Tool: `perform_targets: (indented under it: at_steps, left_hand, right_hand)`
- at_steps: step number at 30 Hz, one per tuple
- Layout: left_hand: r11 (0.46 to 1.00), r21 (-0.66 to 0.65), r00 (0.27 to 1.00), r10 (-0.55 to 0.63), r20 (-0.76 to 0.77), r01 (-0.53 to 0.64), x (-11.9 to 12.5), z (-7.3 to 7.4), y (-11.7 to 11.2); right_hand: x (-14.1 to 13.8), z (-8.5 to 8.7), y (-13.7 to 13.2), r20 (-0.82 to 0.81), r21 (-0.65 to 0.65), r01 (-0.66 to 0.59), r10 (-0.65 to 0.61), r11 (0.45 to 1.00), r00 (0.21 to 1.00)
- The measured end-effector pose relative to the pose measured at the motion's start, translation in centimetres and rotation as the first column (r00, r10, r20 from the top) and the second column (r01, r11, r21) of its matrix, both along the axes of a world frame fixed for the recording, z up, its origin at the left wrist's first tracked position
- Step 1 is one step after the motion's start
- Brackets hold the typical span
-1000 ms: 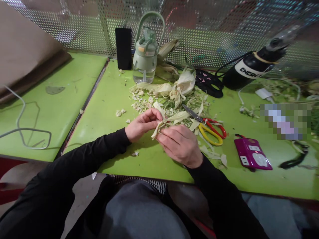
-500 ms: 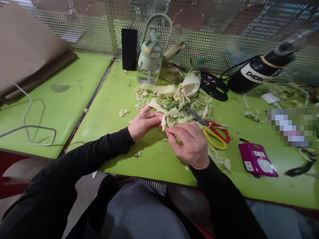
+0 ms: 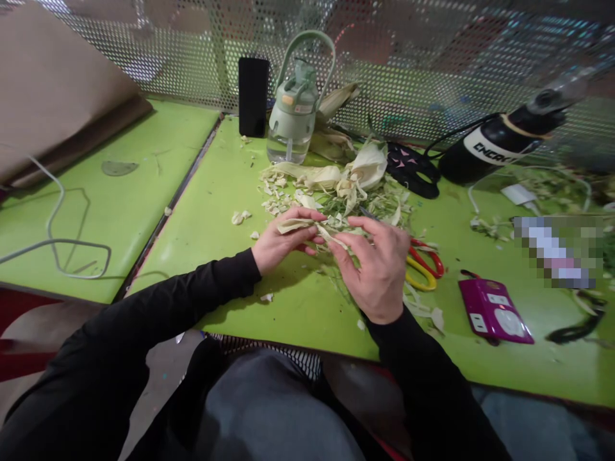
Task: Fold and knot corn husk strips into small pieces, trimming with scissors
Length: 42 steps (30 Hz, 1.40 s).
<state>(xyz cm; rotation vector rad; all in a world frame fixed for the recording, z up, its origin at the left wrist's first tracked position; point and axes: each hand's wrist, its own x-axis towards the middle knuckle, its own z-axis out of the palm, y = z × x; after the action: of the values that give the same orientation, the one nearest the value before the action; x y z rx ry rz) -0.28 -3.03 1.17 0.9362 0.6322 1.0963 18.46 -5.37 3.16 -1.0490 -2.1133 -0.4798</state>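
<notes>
A pale, folded corn husk (image 3: 294,225) lies across the fingers of my left hand (image 3: 275,243), which is closed on it. Its narrow strip stretches right to my right hand (image 3: 377,269), where thumb and forefinger pinch the end; the other fingers are raised. Both hands are just above the table's near side. Behind them is a heap of husk scraps and green shreds, with a large cream husk (image 3: 369,168) on top. Scissors (image 3: 423,272) with red and yellow handles lie beyond my right hand, which hides most of their blades.
At the back stand a black phone (image 3: 253,96) and a green water bottle (image 3: 291,125). A dark bottle (image 3: 485,150) leans on the right, near a black object with pink marks (image 3: 410,168). A purple packet (image 3: 494,309) lies front right. Brown paper (image 3: 57,96) and wire (image 3: 79,242) are left.
The husk has turned from standing upright to lying flatter across my left fingers. My right hand has moved slightly right, its fingers lifted and spread more, now covering more of the scissors.
</notes>
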Motion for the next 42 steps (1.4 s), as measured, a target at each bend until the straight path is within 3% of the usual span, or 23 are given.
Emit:
perform_targets:
  at_steps: [4, 8, 11, 13, 16, 19, 23, 26, 28, 33, 42]
  left_hand:
    - [0.998, 0.014, 0.993, -0.063, -0.101, 0.065, 0.1, 0.2, -0.2]
    - [0.995, 0.082, 0.992, -0.049, -0.116, 0.059, 0.0, -0.1, -0.2]
    - [0.98, 0.193, 0.986, -0.009, -0.166, 0.041, -0.1, -0.6, 0.1]
    - [0.946, 0.323, 0.962, 0.065, -0.266, 0.026, -0.2, -1.1, 0.2]
    - [0.833, 0.551, 0.869, 0.239, -0.433, 0.046, -0.3, -1.7, 0.1]
    - [0.772, 0.633, 0.806, 0.334, -0.488, 0.063, -0.2, -1.8, -0.2]
    - [0.878, 0.478, 0.904, 0.191, -0.381, 0.016, -0.1, -1.2, -0.2]
    - [0.956, 0.288, 0.961, 0.031, -0.275, 0.052, -0.1, -0.2, -0.2]
    - [0.981, 0.187, 0.965, 0.001, -0.261, 0.05, -0.2, 0.4, -0.3]
    - [0.997, 0.073, 0.951, 0.041, -0.305, -0.02, -0.1, 1.1, -0.8]
    - [0.997, -0.074, 0.988, 0.004, -0.153, -0.015, 0.2, 1.1, -0.7]
  right_hand:
    - [-0.2, 0.2, -0.5, 0.019, 0.04, -0.062, 0.062, 0.997, 0.998]
    - [-0.6, 0.4, -0.7, -0.022, -0.07, -0.255, 0.254, 0.964, 0.967]
    - [-0.8, 0.5, -0.7, -0.045, -0.127, -0.276, 0.272, 0.953, 0.961]
    - [-0.9, 0.5, -0.8, -0.018, -0.082, -0.214, 0.214, 0.973, 0.977]
    - [-1.1, 0.2, -0.9, 0.045, -0.017, -0.165, 0.165, 0.986, 0.985]
    - [-1.4, 0.0, -1.0, 0.094, -0.068, -0.229, 0.235, 0.971, 0.967]
    - [-1.5, 0.0, -1.1, -0.002, -0.143, -0.298, 0.301, 0.944, 0.954]
    - [-1.5, 0.2, -1.2, -0.075, -0.139, -0.256, 0.248, 0.957, 0.966]
    - [-1.4, 0.3, -1.2, -0.119, -0.127, -0.212, 0.197, 0.969, 0.973]
    - [-1.3, 0.3, -1.3, -0.14, -0.148, -0.219, 0.198, 0.965, 0.97]
    - [-1.2, 0.3, -1.1, -0.028, -0.156, -0.27, 0.269, 0.95, 0.963]
